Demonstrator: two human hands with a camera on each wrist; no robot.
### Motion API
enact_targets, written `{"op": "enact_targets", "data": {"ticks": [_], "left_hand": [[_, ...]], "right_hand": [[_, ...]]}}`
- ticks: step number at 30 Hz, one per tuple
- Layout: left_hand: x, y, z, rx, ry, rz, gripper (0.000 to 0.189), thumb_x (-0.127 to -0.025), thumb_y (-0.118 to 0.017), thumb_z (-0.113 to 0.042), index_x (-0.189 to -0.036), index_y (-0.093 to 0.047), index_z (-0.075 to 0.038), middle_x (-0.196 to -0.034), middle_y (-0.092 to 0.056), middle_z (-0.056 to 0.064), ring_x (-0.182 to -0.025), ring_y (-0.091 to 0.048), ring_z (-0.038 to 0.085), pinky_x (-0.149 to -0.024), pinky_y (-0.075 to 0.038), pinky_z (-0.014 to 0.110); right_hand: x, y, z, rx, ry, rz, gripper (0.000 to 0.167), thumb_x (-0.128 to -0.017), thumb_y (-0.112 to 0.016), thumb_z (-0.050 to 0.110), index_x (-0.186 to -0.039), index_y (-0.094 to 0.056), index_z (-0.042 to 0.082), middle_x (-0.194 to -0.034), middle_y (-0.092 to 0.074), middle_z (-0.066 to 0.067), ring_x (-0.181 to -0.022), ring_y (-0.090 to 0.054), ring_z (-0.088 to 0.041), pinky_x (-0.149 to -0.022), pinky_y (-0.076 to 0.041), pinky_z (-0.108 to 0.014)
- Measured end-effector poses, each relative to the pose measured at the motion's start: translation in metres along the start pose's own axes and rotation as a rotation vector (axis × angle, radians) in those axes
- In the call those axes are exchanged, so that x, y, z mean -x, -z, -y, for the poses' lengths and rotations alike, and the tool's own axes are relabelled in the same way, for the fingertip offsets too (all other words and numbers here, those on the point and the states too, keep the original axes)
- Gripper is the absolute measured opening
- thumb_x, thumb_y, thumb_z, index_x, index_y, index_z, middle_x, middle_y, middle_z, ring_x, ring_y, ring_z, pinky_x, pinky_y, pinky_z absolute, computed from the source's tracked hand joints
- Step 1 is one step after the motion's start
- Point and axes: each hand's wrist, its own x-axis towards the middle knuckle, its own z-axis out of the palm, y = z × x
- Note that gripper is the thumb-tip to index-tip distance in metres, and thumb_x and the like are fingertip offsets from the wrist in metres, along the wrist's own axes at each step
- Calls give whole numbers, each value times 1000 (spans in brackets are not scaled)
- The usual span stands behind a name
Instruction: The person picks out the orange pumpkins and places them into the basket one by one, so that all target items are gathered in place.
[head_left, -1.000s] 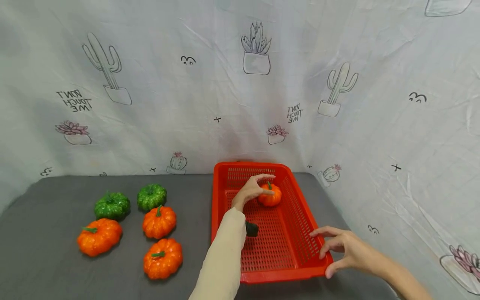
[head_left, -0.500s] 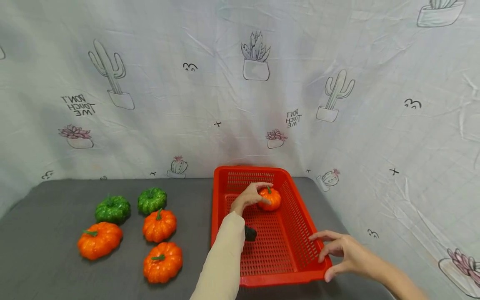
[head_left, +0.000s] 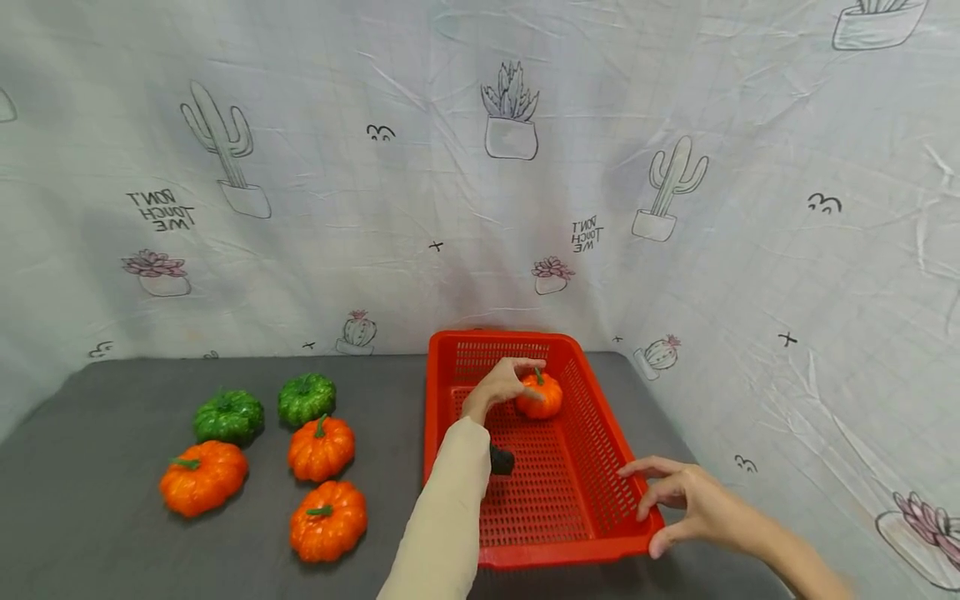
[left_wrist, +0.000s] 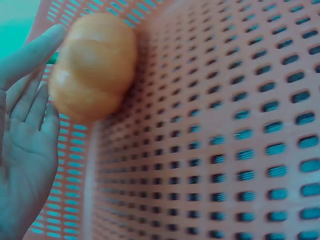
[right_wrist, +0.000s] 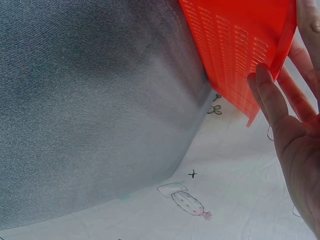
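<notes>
An orange pumpkin (head_left: 545,402) with a green stem rests in the far right part of a red plastic basket (head_left: 491,554). My left hand (head_left: 501,385) reaches into the basket, thumb and forefinger spread around the pumpkin's left side. In the left wrist view its fingers (left_wrist: 37,107) are fairly straight, right at the pumpkin's edge, and the palm faces it without closing round it. My right hand (head_left: 693,508) grips the basket's near right corner. Its fingers reach over the rim and the thumb lies outside; the right wrist view shows the basket wall (right_wrist: 235,55) between them.
Left of the basket, on the grey tabletop (head_left: 97,533), are three orange pumpkins (head_left: 327,521) and two green ones (head_left: 228,417). A printed white cloth (head_left: 337,192) hangs behind and along the right. A small black device (head_left: 502,461) shows beside the left sleeve.
The head view has shifted slightly. The left hand stays beside the pumpkin in the basket, and the right hand keeps its hold on the corner; nothing else has visibly moved.
</notes>
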Motion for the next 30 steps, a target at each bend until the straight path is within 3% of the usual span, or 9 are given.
{"op": "enact_targets", "data": {"ticks": [7,14,18,25,30], "left_hand": [[0,25,-37,-51,-73,-16,55,-82,-77,-11,-134,-57,-6,-137,-54,8,-131,-44,28,-105,-39,41],[10,59,-105,-26,-162,-63,47,-83,-77,-16,-127,-64,-11,-130,-60,2,-126,-50,17,-103,-40,33],[22,71,-138,5,-219,-41,42,-84,-75,-13,-124,-65,-7,-127,-63,2,-122,-54,15,-100,-42,28],[64,89,-174,19,-233,28,37,-87,-72,-15,-123,-66,-8,-123,-65,1,-110,-61,11,-95,-46,28],[104,99,-180,-44,-243,45,34,-86,-73,-13,-120,-68,-6,-124,-64,3,-112,-61,12,-95,-46,28]], "right_hand": [[-7,3,-2,25,0,6,24,-65,-84,18,-84,-71,23,-122,-58,-13,-114,-50,-2,-78,-54,-28],[-16,5,-1,20,10,10,23,-65,-85,18,-84,-71,21,-121,-57,-16,-114,-51,-3,-81,-54,-29],[-14,5,-1,35,29,3,25,-64,-85,17,-83,-70,22,-120,-58,-14,-114,-51,-2,-80,-53,-25],[-6,2,-2,10,36,5,25,-65,-85,13,-85,-71,21,-122,-57,-13,-115,-50,1,-80,-52,-22],[-5,0,-1,3,21,16,25,-65,-85,14,-85,-71,21,-123,-57,-9,-114,-49,2,-79,-53,-22]]}}
